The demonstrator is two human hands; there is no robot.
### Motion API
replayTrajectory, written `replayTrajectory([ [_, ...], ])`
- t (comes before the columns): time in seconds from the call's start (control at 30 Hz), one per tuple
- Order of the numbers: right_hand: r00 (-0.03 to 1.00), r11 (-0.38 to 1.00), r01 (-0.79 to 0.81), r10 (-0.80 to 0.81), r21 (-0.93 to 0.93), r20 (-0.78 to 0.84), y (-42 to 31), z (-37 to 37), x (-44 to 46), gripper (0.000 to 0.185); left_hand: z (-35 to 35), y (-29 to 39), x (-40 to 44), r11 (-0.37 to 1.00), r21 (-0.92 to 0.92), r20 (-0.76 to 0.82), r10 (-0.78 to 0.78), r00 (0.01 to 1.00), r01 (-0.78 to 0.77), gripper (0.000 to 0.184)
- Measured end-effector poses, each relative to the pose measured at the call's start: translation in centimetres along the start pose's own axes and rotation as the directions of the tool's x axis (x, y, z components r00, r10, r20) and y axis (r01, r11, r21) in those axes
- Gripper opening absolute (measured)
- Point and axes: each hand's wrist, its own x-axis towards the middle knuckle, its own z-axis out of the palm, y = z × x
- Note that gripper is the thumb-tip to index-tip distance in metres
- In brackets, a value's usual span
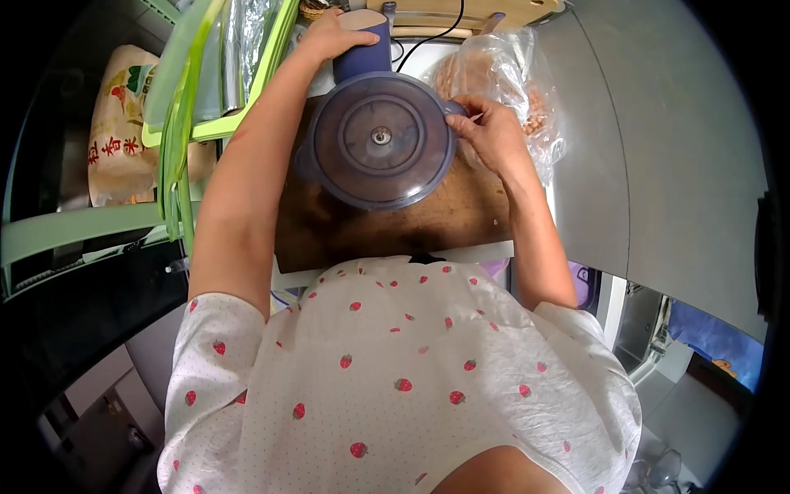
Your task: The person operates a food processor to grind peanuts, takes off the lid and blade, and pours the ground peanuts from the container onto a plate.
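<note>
A round dark purple appliance (350, 160) with a see-through lid and a small metal piece at its centre sits on the brown wooden board (461, 214). Behind it and touching it in this view stands an upright purple block (362, 62) with a pale top. My left hand (329, 37) is closed over the block's top left, thumb lying across its top. At the right side of the round appliance, my right hand (494, 136) pinches a small side grip, fingers bent around it. What lies under the lid is too dark to make out.
Right of the board lies a clear plastic bag (527, 74) holding small reddish-brown items. A black cord (436, 37) runs behind the block. On the left are a green rack (267, 74), long green leaves (177, 140) and a printed rice sack (119, 165). A grey panel (666, 148) bounds the right.
</note>
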Motion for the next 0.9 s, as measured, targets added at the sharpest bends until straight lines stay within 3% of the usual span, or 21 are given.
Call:
replayTrajectory([
  [0.2,1.000,0.996,-0.027,0.027,0.082,0.000,0.9,0.5,0.1,0.030,-0.8,3.4,-1.0,0.965,0.206,-0.018,-0.161,0.987,0.161,0.101],
  [0.33,0.999,0.992,-0.050,0.052,0.116,-0.012,1.5,0.8,0.2,0.030,-0.6,3.5,-1.6,0.971,0.162,-0.020,-0.176,0.984,0.177,0.102],
  [0.4,0.998,0.972,-0.004,0.019,0.236,-0.057,2.0,1.0,0.4,0.029,-0.3,3.1,-1.6,0.987,0.112,-0.068,-0.110,0.992,0.117,0.104],
  [0.53,0.996,0.906,-0.057,0.077,0.421,-0.032,0.7,0.2,-0.2,0.030,0.3,1.9,-1.2,0.988,0.080,-0.060,-0.127,0.990,0.132,0.105],
  [0.6,0.996,0.907,-0.095,0.089,0.411,0.033,-0.2,-0.6,-0.7,0.027,1.1,-0.1,-0.3,0.999,0.040,-0.161,0.013,0.987,-0.006,0.098],
  [0.63,0.995,0.909,-0.094,0.094,0.407,0.021,-0.7,-1.0,-1.0,0.027,0.7,-0.3,-0.4,0.994,0.096,-0.124,-0.047,0.991,0.059,0.092],
  [0.77,0.967,0.737,-0.247,0.149,0.629,0.205,-2.3,-2.4,-2.1,0.021,-2.4,3.4,-5.9,0.998,0.058,-0.078,0.017,0.997,-0.012,0.076],
  [0.83,0.958,0.659,-0.266,0.098,0.703,0.270,-2.8,-2.6,-2.6,0.019,-4.0,4.4,-8.4,0.980,-0.193,-0.107,0.025,0.994,-0.046,0.058],
  [0.9,0.969,0.629,-0.220,0.053,0.745,0.242,-3.1,-2.6,-3.1,0.019,-6.0,4.8,-10.5,0.965,-0.257,-0.122,0.013,0.993,-0.044,0.052],
])
